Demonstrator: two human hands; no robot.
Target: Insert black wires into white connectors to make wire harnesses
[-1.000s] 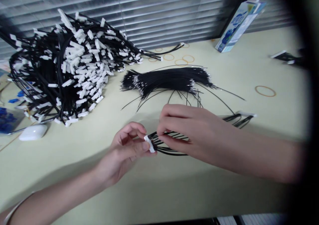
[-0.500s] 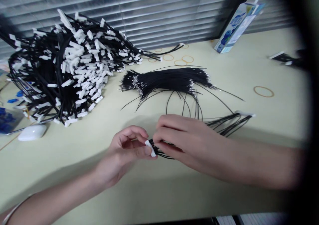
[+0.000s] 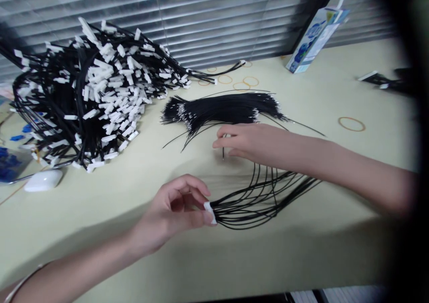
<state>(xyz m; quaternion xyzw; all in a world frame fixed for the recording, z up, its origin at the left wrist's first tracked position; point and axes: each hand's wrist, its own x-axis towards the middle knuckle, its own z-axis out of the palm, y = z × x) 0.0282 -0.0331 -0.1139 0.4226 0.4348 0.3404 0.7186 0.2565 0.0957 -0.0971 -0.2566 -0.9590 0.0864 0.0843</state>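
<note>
My left hand [image 3: 182, 209] pinches a white connector housing [image 3: 210, 213] between thumb and fingers. Many black wires [image 3: 248, 226] run out of it to the right and pass beneath my right forearm. Above these, my right hand [image 3: 246, 143] hovers palm down with its fingers apart, at the near edge of a bundle of loose black wires [image 3: 221, 108] with silvery terminal ends. One thin black wire [image 3: 223, 153] shows just below its fingertips; I see no firm grip on it. The far end of the wired connector is hidden behind my right arm.
A large heap of finished black cables with white connectors [image 3: 114, 93] fills the left. Nearby lies a white rounded case [image 3: 43, 179]. Rubber bands [image 3: 351, 124] are scattered about. A drink carton [image 3: 313, 39] with a straw stands at the back right, before the window blinds [image 3: 214, 21].
My right hand has left the connector and moved up toward the loose wire bundle. My left hand still holds the connector, shifted slightly right and down.
</note>
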